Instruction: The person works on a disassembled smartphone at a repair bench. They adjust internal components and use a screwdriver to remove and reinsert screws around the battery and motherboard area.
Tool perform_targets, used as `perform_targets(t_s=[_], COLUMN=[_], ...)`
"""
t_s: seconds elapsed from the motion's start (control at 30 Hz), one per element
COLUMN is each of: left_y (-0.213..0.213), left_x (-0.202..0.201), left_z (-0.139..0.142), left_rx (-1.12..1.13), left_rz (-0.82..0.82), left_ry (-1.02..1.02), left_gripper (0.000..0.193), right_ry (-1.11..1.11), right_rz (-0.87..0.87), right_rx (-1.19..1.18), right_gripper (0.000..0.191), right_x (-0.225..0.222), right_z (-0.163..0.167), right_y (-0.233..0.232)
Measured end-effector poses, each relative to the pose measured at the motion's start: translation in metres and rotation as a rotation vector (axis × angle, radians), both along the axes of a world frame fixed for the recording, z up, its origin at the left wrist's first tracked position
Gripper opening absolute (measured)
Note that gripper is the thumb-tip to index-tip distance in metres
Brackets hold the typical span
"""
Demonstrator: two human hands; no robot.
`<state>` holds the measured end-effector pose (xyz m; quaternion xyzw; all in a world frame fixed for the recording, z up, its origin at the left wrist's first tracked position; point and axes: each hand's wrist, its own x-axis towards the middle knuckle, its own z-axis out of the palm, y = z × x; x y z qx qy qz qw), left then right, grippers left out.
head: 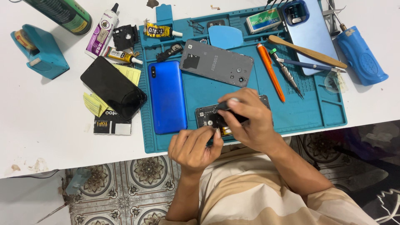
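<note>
Pinched between the thumb and fingers of the right hand (250, 121) is a slim dark tool (233, 113), its grey tip poking out above the knuckles; the fingers are closed on it. Directly beneath that hand lies the opened phone body (207, 116), circuit side up, with its long axis running left to right along the near edge of the blue repair mat (200, 89). Most of it is hidden under the right hand, so only its left end shows clearly. The left hand (193, 146) sits just nearer the person and slightly to the left, fingers curled together at the phone's near edge by a yellowish part (225, 131); whether they clamp the frame or only brace it I cannot tell. Both hands are touching or almost touching each other over the work. Left of the grip, just beside the opened phone, a blue phone (166, 96) lies face down. Beyond the grip rests a grey back cover (216, 62), and further right an orange pen-shaped tool (271, 75)
</note>
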<state>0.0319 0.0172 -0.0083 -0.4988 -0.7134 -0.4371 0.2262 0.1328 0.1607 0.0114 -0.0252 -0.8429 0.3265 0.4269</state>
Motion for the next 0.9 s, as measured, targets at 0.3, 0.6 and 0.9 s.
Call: perform_targets(t_s=[0.3,0.6,0.9], left_y=[0.000,-0.001,0.000], left_x=[-0.001,-0.001,-0.001], left_z=[-0.001,-0.003,-0.004], left_rx=[0.021,0.022,0.021], left_rz=[-0.019,-0.015,-0.013], left_ry=[0.000,-0.011,-0.004], left_gripper=[0.013,0.013,0.012], right_ry=[0.020,0.038,0.014], right_rz=[-0.205,-0.329,-0.333], right_rx=[0.020,-0.020,-0.004], right_gripper=[0.066,0.061,0.057], right_x=[0.032,0.031,0.030], right_z=[-0.004,-0.016,-0.018], right_y=[0.025,0.024,0.026])
